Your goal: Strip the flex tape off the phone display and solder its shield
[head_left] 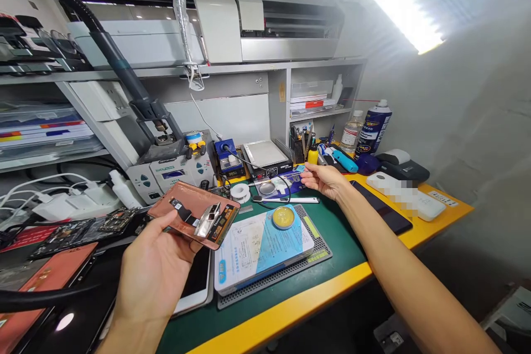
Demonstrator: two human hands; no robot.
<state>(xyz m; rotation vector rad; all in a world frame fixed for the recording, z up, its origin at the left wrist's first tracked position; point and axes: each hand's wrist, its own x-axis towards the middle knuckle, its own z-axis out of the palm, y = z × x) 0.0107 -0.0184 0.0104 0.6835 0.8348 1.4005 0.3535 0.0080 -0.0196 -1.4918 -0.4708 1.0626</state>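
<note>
My left hand [151,274] grips a phone screen panel [193,202] by its near edge, tilted, with its copper-coloured back facing up. A black flex cable and a crumpled silver foil show on that back. Farther off, my right hand [323,180] reaches over the bench with thumb and fingers pinched together; what they hold is too small to make out. Close to those fingers lie a blue mat [296,180] and a white pen-like tool [296,200]. Between my hands, an open tin of yellow paste [284,217] rests on a blue-and-white box [253,251].
Under the box is a grey perforated mat [321,240]. A white-edged tablet [194,282] lies beside it. Behind stand a blue soldering station [228,157], a heating plate [265,153] and a wire spool [240,193]. At right are a dark phone [384,210] and a spray can [373,130].
</note>
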